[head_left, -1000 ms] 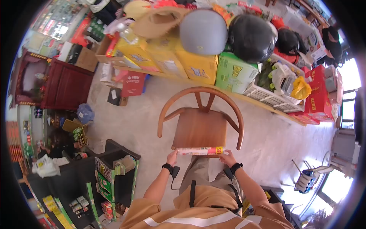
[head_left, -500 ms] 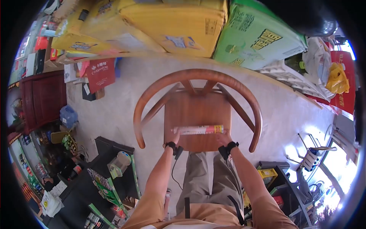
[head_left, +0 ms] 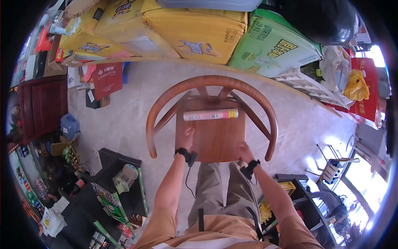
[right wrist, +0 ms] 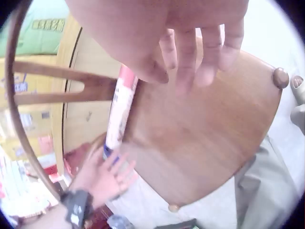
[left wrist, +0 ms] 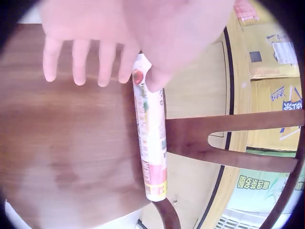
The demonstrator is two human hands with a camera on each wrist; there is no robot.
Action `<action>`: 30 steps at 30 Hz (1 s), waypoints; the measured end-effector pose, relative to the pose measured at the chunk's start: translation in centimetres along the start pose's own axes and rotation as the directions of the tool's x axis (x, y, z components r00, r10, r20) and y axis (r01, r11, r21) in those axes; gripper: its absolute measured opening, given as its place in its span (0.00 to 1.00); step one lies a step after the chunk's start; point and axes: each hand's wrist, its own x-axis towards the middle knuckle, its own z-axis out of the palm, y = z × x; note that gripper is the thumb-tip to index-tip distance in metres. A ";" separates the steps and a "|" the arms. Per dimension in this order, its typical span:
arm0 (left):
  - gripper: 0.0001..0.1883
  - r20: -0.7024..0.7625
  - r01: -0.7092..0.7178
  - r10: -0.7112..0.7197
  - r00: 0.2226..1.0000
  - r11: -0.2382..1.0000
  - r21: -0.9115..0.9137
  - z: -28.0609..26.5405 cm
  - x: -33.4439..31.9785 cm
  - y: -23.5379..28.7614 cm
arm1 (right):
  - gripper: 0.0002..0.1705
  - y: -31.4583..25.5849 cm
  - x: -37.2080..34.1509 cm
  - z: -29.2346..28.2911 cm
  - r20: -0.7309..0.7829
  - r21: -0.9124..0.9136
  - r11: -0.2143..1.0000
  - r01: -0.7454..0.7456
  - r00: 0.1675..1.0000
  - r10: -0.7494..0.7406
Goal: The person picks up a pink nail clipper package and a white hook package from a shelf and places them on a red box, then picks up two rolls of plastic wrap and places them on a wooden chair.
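A slim printed roll (head_left: 210, 114), white and pink with a yellow end, lies crosswise on the wooden chair seat (head_left: 215, 143), close to the backrest. My left hand (head_left: 187, 139) is over the seat's left side, nearer to me than the roll. In the left wrist view that hand (left wrist: 128, 38) has its fingers spread and relaxed, and the thumb overlaps one end of the roll (left wrist: 151, 133). Over the seat's front right corner is my right hand (head_left: 244, 152). Its fingers (right wrist: 187, 57) bend loosely with nothing between them in the right wrist view.
Behind the chair's curved backrest (head_left: 211, 81) runs a ledge with yellow cartons (head_left: 199, 39), a green carton (head_left: 275, 45) and a black helmet (head_left: 323, 23). Dark shelving (head_left: 120, 166) stands at the left. A red bag (head_left: 108, 81) is on the floor near the ledge.
Both hands held the roll over the seat's front edge and carried it forward over the seat. Now it lies near the backrest, released, and the hands have drawn back toward the body.
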 end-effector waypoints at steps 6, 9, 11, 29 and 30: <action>0.35 0.148 -0.301 0.262 0.954 0.831 0.467 1.7 4.5 -0.9 | 0.20 -2.6 -8.9 5.0 0.167 -0.138 0.964 -0.228 0.954 0.249; 0.36 0.138 -0.240 0.197 0.971 0.762 0.601 3.3 3.2 3.2 | 0.18 -1.9 -12.8 5.6 0.172 -0.142 0.959 -0.247 0.948 0.269; 0.37 0.164 -0.243 0.179 0.970 0.746 0.620 4.5 3.1 3.5 | 0.18 -0.7 -15.8 5.5 0.135 -0.032 0.952 -0.304 0.942 0.306; 0.16 0.283 -0.224 0.003 0.959 0.620 0.752 -1.3 -11.3 -3.8 | 0.17 14.2 -33.4 4.1 -0.304 0.551 0.816 -0.175 0.868 0.392; 0.16 0.275 -0.225 -0.002 0.961 0.569 0.791 -1.6 -12.4 -3.9 | 0.17 14.9 -33.9 5.1 -0.311 0.587 0.797 -0.142 0.869 0.384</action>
